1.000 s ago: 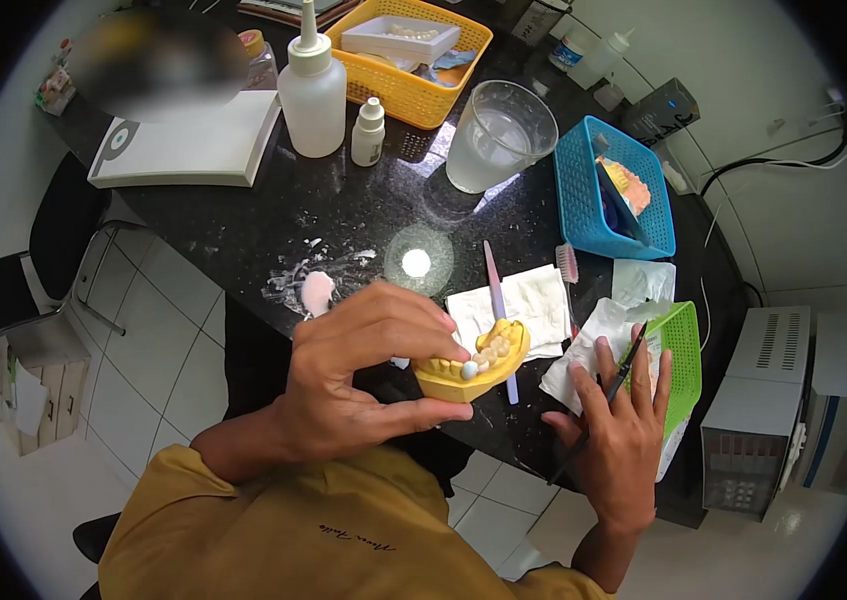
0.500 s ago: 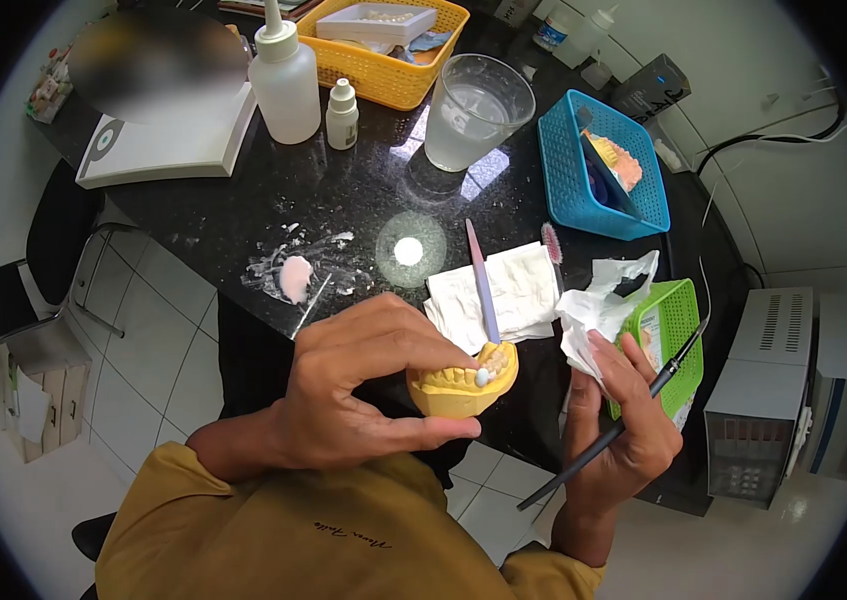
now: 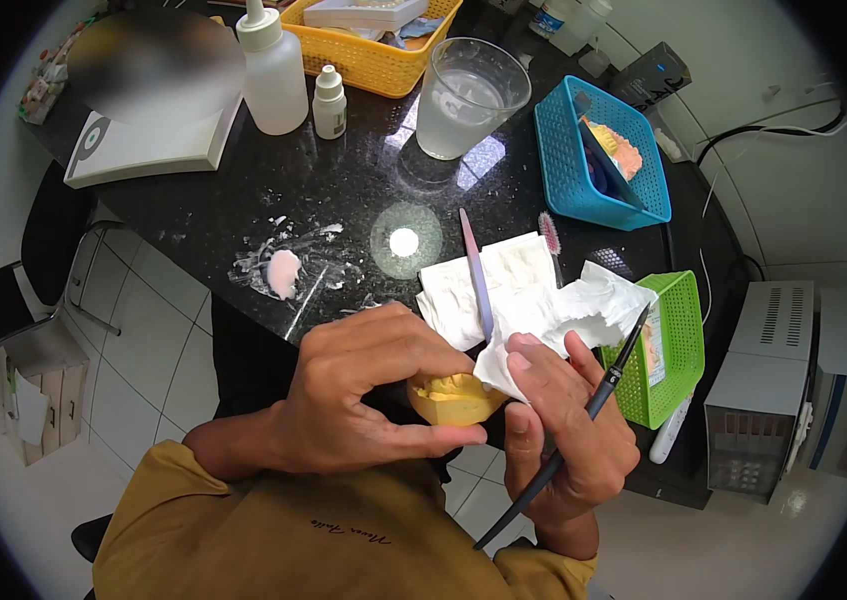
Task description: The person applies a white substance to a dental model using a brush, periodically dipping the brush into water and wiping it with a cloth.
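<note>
My left hand [image 3: 373,390] is closed round a yellow plaster dental cast [image 3: 455,404], its thumb below and fingers over the top. My right hand [image 3: 573,430] pinches a crumpled white tissue [image 3: 583,308] and also holds a thin dark brush [image 3: 549,470], which slants across the palm with its tip up and to the right. A corner of the tissue lies against the cast's tooth row, hiding the teeth there. Beyond the hands, a folded white paper towel [image 3: 443,300] lies on the dark counter with a pink-to-violet nail file [image 3: 476,270] across it.
Pink paste [image 3: 283,273] with white powder is smeared on the counter. Behind stand a squeeze bottle [image 3: 274,85], a dropper bottle [image 3: 330,112] and a glass of cloudy liquid [image 3: 453,120]. A blue basket [image 3: 583,180], green basket [image 3: 685,370] and yellow basket [image 3: 383,68] stand around the work area.
My right hand has moved left with the tissue and brush, bringing the tissue onto the cast. The white tooth visible earlier is now covered. My left hand keeps its hold.
</note>
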Demonstrator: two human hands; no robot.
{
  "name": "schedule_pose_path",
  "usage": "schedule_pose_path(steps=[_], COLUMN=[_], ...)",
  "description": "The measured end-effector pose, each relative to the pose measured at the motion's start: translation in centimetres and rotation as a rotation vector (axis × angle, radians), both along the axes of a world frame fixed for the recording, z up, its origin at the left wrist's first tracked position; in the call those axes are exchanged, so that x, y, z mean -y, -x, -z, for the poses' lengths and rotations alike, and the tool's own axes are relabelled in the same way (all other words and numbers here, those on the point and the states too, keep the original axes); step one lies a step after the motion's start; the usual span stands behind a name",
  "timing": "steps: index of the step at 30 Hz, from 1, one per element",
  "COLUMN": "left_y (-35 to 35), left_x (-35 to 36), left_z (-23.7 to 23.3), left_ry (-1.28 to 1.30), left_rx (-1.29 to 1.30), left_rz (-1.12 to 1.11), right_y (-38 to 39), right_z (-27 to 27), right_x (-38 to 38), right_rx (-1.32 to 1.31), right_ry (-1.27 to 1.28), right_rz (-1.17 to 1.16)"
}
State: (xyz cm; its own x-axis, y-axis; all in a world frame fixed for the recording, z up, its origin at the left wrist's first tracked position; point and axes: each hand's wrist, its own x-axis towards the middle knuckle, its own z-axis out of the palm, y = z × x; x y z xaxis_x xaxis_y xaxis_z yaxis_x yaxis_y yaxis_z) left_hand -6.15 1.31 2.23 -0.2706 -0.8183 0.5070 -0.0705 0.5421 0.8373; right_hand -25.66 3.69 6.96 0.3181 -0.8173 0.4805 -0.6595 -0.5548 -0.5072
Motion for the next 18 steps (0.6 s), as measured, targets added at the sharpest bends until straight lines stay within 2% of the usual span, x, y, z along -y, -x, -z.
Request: schedule_pose_path(steps=[3, 11, 17, 18], left_y=[-0.14, -0.06, 0.07, 0.11], left_x=[-0.07, -0.08, 0.04, 0.10], left_z=[0.09, 0.39, 0.16, 0.02], left_ry=[-0.021, -0.005, 0.005, 0.022], left_rx=[0.001, -0.009, -0.022, -0.028], left_rz=[0.014, 0.003, 0.022, 0.029], right_y=[-0.08, -0.07, 0.09, 0.27], right_z=[-0.02, 0.17, 0.30, 0.54], right_x=[-0.14, -0.41, -0.08, 0.07], right_rx=[-0.094, -0.152, -0.102, 0.007], right_ry=[0.026, 0.031, 0.036, 0.055], right_rz=[-0.037, -0.037, -0.049, 0.007])
